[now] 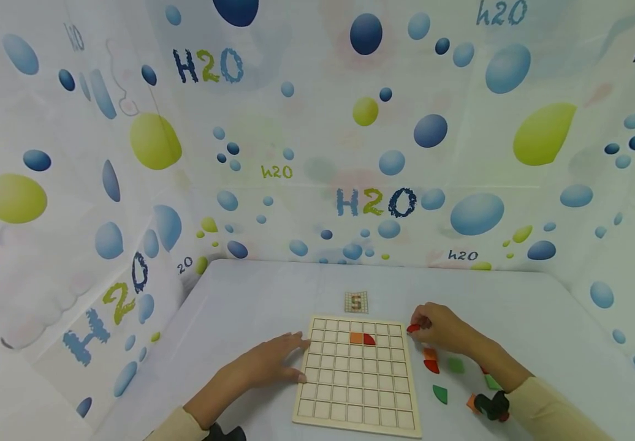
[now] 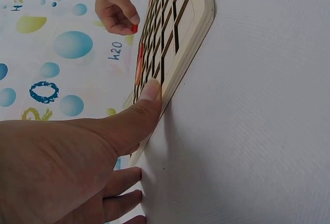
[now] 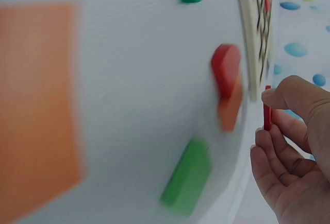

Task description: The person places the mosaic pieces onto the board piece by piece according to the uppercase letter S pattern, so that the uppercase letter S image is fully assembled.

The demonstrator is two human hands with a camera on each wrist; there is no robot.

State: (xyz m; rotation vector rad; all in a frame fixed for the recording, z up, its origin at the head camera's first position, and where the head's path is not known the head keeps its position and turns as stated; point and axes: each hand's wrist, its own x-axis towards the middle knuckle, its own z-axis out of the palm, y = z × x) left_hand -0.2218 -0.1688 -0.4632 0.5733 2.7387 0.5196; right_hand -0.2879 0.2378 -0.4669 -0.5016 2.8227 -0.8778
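A wooden grid board (image 1: 333, 380) lies flat on the white table. An orange square tile (image 1: 356, 337) and a red quarter-round tile (image 1: 369, 339) sit side by side in cells near its far edge. My left hand (image 1: 265, 365) rests at the board's left side, fingers extended; in the left wrist view its thumb (image 2: 144, 100) lies on the rim. Just off the board's far right corner, my right hand (image 1: 443, 327) pinches a red tile (image 3: 267, 112) between thumb and fingers, seen edge-on in the right wrist view.
Beyond the board lies a small pattern card (image 1: 356, 302) with an S-like figure. Right of the board are loose tiles: an orange one (image 1: 430, 354), a red one (image 1: 431, 366), a green square (image 1: 456, 365), a green quarter-round (image 1: 440, 394) and several others, some partly behind the right forearm.
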